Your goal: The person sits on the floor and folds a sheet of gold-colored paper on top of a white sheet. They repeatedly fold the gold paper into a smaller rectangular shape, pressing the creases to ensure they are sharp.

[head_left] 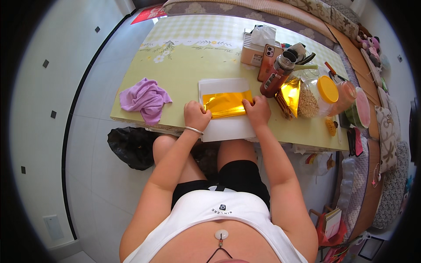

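A strip of shiny gold foil paper (226, 103) lies across a stack of white paper (223, 129) at the table's near edge. My left hand (197, 116), with a silver bangle at the wrist, is closed on the foil's left end. At the other end, my right hand (258, 110) pinches the foil with its thumb on top and the fingers curled under. Between the hands the foil is flat, with a few creases. More folded gold foil (290, 97) stands to the right, beside a dark red flask (279, 74).
A crumpled purple cloth (145, 100) lies at the left of the table (184, 65). Rightward stand a phone (269, 59), a tissue box (252, 53), a yellow-lidded jar (312, 98) and a cut watermelon (360, 109). A black bag (131, 148) sits below the table's left edge.
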`<state>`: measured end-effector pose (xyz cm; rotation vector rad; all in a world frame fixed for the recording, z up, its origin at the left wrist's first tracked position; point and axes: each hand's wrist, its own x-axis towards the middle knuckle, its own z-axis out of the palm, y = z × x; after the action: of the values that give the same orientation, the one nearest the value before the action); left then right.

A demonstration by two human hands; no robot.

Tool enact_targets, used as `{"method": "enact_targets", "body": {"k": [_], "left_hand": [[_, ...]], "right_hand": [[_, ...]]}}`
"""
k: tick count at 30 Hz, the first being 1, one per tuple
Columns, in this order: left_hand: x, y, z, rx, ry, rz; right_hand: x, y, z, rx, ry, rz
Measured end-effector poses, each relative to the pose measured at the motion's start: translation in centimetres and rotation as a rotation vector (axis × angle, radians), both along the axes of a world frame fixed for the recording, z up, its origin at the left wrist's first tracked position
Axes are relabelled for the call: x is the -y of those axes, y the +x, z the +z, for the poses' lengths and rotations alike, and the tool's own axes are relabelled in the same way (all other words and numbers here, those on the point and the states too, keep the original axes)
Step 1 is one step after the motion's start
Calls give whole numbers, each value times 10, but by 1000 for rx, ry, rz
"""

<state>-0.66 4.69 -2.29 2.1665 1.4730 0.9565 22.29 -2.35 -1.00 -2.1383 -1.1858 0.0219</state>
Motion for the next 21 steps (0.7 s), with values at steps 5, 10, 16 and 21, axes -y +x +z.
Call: {"method": "enact_targets", "body": {"k": [5,10,16,21], "left_hand": [[3,-1,6,-20,-15,9],[7,-4,3,61,155,-16],[24,-10,5,-228,300,-296],[44,-9,22,-306,344,-185]], "right_hand": [[0,-3,0,-13,-4,-11],[-2,-5,1,-24,-16,-4],[-3,-4,-2,33,-9,-15],[-1,-3,-3,34,-12,-21]]}}
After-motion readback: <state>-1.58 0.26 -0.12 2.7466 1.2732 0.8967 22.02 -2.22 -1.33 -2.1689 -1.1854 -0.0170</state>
